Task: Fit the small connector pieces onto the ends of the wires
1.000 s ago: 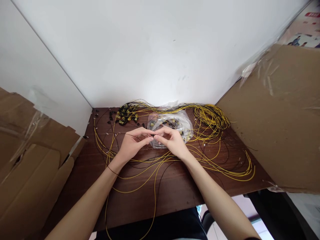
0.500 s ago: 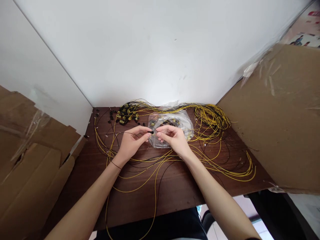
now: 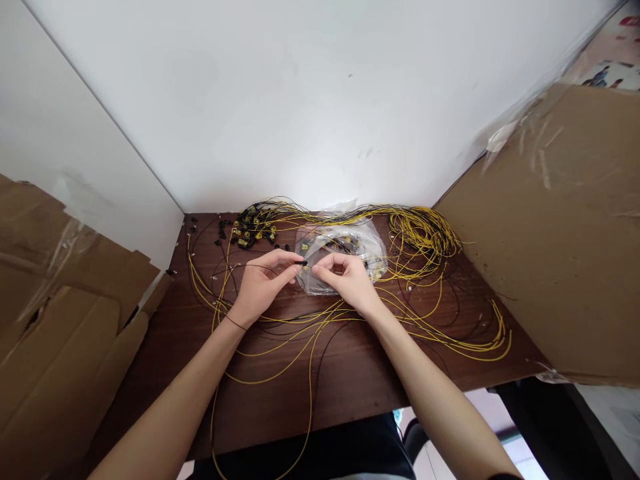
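Note:
My left hand [image 3: 267,277] pinches a small black plug-like piece [image 3: 301,263] between thumb and fingertips. Just to its right, my right hand [image 3: 345,277] has thumb and finger pressed together on a thin black wire [image 3: 309,268], which runs toward the black piece. Whether the wire goes into the piece is too small to tell. Behind and below the fingers lies a clear plastic bag [image 3: 320,288] with small yellow and black parts inside. Loose yellow wires [image 3: 280,379] trail under both wrists.
A pile of yellow and black connectors [image 3: 253,227] sits at the back left of the brown table [image 3: 350,387]. Coiled yellow and black wires [image 3: 425,233] lie at the back right. Cardboard sheets [image 3: 565,233] flank both sides, and a white wall [image 3: 310,100] closes the back.
My right fingers have shifted slightly and closed more tightly together, a small gap from the black piece. My left hand keeps its pinch on that piece, almost unmoved.

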Available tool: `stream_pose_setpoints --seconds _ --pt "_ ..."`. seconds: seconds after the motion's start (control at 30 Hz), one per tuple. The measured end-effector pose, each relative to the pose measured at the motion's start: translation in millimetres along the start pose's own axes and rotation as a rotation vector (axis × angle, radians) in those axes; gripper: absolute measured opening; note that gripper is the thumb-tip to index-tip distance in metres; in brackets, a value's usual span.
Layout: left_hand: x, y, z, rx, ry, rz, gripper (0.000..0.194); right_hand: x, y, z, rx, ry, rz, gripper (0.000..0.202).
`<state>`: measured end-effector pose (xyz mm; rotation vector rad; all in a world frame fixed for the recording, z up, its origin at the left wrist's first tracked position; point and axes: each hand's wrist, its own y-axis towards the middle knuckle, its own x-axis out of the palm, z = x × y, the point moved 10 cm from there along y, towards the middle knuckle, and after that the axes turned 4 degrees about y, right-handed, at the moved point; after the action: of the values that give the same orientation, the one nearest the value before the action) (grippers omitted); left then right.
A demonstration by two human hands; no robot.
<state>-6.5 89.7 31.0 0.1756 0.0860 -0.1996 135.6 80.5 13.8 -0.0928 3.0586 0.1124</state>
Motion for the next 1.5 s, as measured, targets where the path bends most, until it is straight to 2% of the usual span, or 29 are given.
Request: stream_pose_setpoints --seconds 0.5,1.0,1.5 --pt "0.5 1.1 -1.5 0.093 0.161 -0.029 0.015 -8.8 -0.6 -0.4 0.001 -0.109 0.076 0.016" --pt "4.0 0.4 0.6 0.128 0.252 -0.058 0.016 -3.0 -1.0 -2.3 -0.022 -0.092 0.026 0.018" --pt "3.9 -0.2 0.9 0.111 0.239 -0.065 0.015 -1.3 -1.8 -3.3 -0.027 -0.095 0.009 0.014"
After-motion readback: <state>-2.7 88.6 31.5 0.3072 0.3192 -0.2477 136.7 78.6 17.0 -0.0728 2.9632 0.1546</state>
